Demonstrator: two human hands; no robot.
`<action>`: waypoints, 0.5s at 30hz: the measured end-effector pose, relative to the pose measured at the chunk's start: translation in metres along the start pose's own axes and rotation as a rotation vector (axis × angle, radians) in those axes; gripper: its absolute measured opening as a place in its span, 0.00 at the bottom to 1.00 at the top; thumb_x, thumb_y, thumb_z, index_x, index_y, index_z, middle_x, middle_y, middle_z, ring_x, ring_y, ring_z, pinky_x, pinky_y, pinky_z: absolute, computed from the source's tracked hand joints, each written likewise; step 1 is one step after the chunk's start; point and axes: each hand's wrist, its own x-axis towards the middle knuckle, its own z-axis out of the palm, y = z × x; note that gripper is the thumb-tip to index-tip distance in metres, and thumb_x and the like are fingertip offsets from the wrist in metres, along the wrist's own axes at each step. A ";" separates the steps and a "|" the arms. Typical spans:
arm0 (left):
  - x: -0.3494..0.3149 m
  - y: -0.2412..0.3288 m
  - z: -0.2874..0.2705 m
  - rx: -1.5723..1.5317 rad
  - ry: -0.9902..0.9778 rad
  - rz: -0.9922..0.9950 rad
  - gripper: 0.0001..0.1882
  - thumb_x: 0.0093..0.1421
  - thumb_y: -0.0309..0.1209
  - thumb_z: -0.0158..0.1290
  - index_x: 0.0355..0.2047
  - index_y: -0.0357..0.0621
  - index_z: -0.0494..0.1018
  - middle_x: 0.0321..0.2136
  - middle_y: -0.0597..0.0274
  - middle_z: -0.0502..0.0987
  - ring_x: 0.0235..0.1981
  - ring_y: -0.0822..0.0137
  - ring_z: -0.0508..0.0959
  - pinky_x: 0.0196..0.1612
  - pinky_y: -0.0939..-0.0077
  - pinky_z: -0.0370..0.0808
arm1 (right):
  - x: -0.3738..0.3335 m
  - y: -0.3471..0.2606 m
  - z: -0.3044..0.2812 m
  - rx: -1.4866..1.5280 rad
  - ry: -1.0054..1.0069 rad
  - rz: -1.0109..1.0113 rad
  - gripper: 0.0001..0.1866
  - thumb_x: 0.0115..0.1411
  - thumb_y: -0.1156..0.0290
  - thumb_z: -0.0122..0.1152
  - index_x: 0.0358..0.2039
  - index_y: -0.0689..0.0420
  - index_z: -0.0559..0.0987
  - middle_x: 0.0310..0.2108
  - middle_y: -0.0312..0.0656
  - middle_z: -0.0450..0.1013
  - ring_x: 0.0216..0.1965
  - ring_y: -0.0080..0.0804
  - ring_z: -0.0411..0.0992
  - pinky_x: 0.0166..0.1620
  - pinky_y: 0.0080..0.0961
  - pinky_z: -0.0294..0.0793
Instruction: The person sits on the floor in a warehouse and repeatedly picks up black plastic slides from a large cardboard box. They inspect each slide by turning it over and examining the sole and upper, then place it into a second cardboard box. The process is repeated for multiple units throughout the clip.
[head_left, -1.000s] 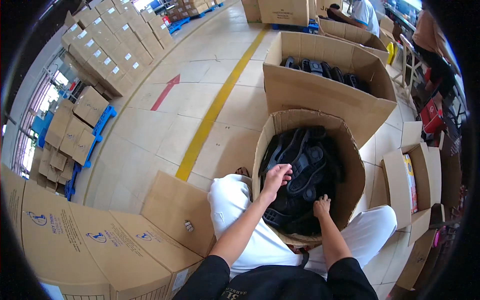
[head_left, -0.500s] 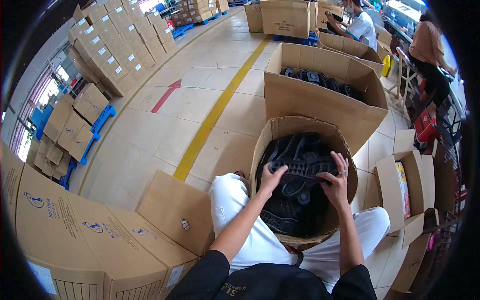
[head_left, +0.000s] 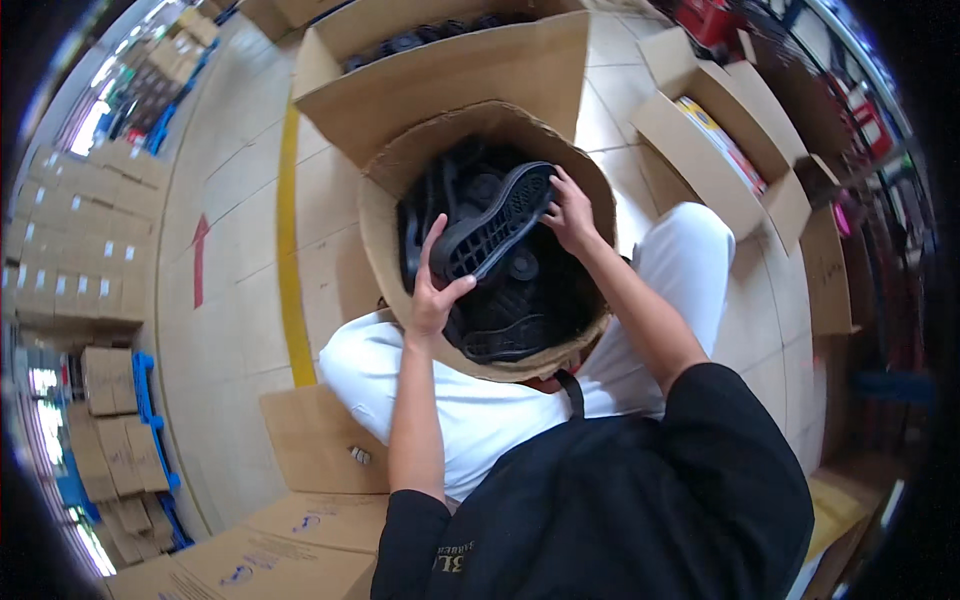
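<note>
A seated person lifts a black sole (head_left: 492, 222) tread-up over a carton (head_left: 385, 235) resting against the white-trousered lap, the box packed with more black soles (head_left: 510, 300). The left hand (head_left: 432, 290) curls around the sole's near end, thumb on one side and fingers on the other, while the right hand (head_left: 568, 212) pinches the far end at the carton's back rim. A two-ended hold of this kind seems the sound way to handle a long, flexible piece: keeping both ends level should stop it sagging or snagging on the heap below, and lifting it straight up clear of the cardboard wall looks wiser than dragging it across. A second open carton (head_left: 450, 70) of dark parts stands just behind, and flat boxes (head_left: 300, 500) lie on the floor by the left knee
</note>
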 end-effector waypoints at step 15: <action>-0.005 -0.028 0.030 0.610 -0.240 -0.066 0.40 0.36 0.22 0.62 0.52 0.50 0.59 0.49 0.63 0.60 0.50 0.68 0.62 0.51 0.76 0.64 | 0.020 0.021 -0.012 0.027 0.128 0.031 0.11 0.60 0.66 0.36 0.41 0.51 0.65 0.22 0.36 0.67 0.21 0.26 0.70 0.20 0.22 0.70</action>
